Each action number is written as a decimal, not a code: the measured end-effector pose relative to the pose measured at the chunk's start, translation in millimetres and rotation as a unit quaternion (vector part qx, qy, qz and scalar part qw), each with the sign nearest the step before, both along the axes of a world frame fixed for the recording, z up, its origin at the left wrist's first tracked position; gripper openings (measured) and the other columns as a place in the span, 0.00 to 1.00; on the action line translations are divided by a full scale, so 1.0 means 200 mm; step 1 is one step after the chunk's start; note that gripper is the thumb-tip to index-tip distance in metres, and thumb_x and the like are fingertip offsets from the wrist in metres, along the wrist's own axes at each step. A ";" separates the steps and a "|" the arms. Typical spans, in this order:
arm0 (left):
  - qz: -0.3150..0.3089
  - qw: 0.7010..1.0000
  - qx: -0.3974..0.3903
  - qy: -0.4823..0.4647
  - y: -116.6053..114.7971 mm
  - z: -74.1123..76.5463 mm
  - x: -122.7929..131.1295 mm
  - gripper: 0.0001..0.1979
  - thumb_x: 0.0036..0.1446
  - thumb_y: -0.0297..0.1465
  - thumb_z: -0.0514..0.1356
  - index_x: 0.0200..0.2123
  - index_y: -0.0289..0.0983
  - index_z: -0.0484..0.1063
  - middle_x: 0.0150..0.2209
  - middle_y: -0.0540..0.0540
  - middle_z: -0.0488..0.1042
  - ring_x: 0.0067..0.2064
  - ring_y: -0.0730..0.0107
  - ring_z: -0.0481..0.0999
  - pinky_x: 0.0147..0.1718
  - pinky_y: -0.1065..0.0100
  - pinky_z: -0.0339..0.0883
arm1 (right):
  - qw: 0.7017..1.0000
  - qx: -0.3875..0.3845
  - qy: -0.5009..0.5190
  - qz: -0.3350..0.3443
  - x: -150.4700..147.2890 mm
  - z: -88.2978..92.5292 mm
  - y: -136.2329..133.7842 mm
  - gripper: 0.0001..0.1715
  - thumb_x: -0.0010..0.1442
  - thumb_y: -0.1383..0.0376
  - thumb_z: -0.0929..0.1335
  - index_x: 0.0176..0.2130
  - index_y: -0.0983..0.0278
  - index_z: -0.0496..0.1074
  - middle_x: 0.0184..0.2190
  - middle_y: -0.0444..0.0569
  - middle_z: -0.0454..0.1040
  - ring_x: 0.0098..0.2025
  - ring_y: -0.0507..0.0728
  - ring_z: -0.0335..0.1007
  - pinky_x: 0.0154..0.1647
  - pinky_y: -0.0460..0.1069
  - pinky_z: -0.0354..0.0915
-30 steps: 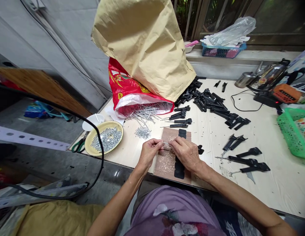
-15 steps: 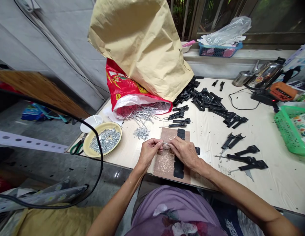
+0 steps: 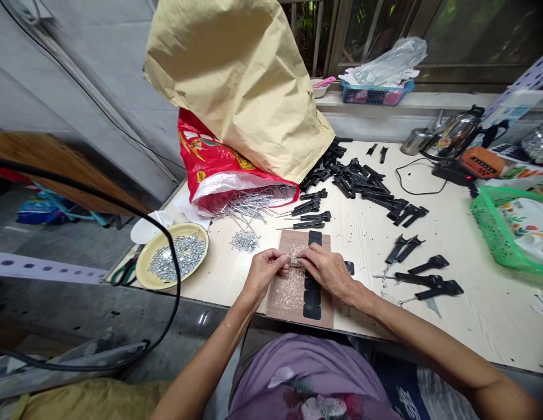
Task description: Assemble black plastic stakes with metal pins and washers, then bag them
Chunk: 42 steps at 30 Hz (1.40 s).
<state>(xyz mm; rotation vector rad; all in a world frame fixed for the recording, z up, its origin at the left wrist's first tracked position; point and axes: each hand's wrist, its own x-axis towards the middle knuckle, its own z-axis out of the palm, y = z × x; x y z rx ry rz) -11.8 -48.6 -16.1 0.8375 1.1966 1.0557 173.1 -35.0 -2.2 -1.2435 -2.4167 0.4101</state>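
Note:
My left hand [image 3: 263, 273] and my right hand [image 3: 327, 270] meet over a small brown board [image 3: 289, 291] at the table's near edge. Both pinch a thin metal pin [image 3: 293, 259] between their fingertips. My right hand also covers part of a black plastic piece [image 3: 312, 296] lying on the board. A little heap of small silver nuts [image 3: 243, 240] lies just beyond my left hand. Farther left stands a yellow plate [image 3: 160, 283] filled with more silver nuts.
A red bag [image 3: 212, 169] spills long metal pins under a big brown paper sack [image 3: 240, 81]. Several black plastic parts [image 3: 363, 184] lie scattered behind and to the right. A green basket [image 3: 503, 239], a kettle [image 3: 458, 131] and green-handled scissors [image 3: 122, 271] are nearby.
My head has turned a little, so everything has slid left in view. Both hands stay pinched together over the board with little visible change.

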 end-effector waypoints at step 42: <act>0.019 0.886 0.196 0.419 0.03 -0.08 0.13 0.19 0.60 0.35 0.53 0.54 0.36 0.65 0.36 0.45 0.73 0.31 0.71 0.70 0.35 0.67 0.65 | 0.988 0.100 -0.017 0.118 0.39 -0.14 0.30 0.16 0.67 0.67 0.57 0.35 0.68 0.69 0.29 0.48 0.67 0.32 0.51 0.61 0.28 0.46 0.64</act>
